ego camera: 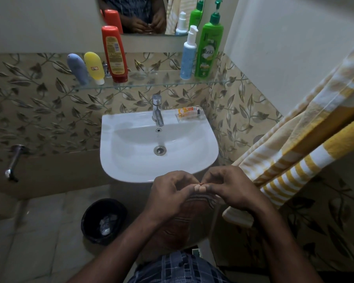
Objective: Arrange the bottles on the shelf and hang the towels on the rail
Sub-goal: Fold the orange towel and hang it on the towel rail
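Observation:
Five bottles stand on the glass shelf above the sink: a grey-blue tube, a yellow tube and a red bottle on the left, a white-blue pump bottle and a green pump bottle on the right. Two yellow-and-white striped towels, a pale one and a brighter one, hang along the right wall. My left hand and right hand meet below the sink's front rim, fingertips pinched on the top edge of a brown striped cloth that hangs down beneath them.
The white sink has a chrome tap and a small orange box on its rim. A black bin stands on the floor at the left. A wall tap sticks out at far left. The mirror hangs above the shelf.

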